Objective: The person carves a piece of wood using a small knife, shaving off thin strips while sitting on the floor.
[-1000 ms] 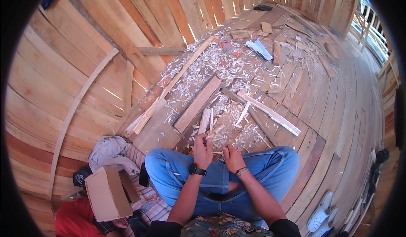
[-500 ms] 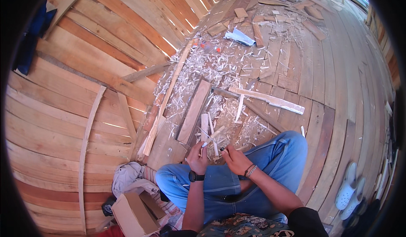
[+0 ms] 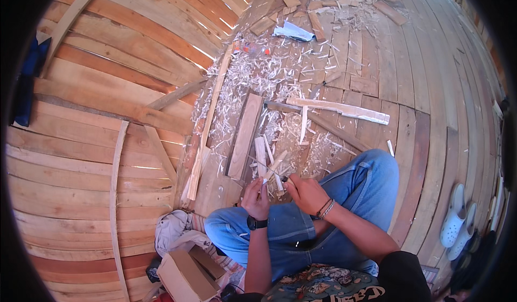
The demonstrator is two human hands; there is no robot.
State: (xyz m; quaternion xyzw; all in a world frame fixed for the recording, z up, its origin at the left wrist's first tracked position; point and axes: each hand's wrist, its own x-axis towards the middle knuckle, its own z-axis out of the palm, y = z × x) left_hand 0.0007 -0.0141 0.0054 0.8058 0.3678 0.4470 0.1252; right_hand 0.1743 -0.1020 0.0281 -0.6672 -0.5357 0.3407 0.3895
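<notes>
Between the fingertips of my left hand (image 3: pixel 254 199) is a small pale piece of wood (image 3: pixel 264 182), mostly hidden by the fingers. My right hand (image 3: pixel 305 195) is closed round the dark handle of a knife (image 3: pixel 284 178). Its thin blade slants up and left, passing just beyond the left fingertips. Both hands are held close together over my crossed legs in blue jeans (image 3: pixel 358 181). Just past the hands, several pale wood sticks (image 3: pixel 260 154) lie on the floor beside a thick reddish-brown wooden block (image 3: pixel 247 135).
Curly shavings (image 3: pixel 237 81) cover the plank floor along the left wall. A long pale board (image 3: pixel 342 110) lies ahead with a darker strip (image 3: pixel 334 130) near it. Left of me are a cardboard box (image 3: pixel 186 278) and a grey cloth (image 3: pixel 173 227); light clogs (image 3: pixel 454 216) sit at right.
The view has shifted, so the far floor sits higher in the picture. Both hands remain together, with the knife and wood piece still held. Small pale flecks now show on the jeans.
</notes>
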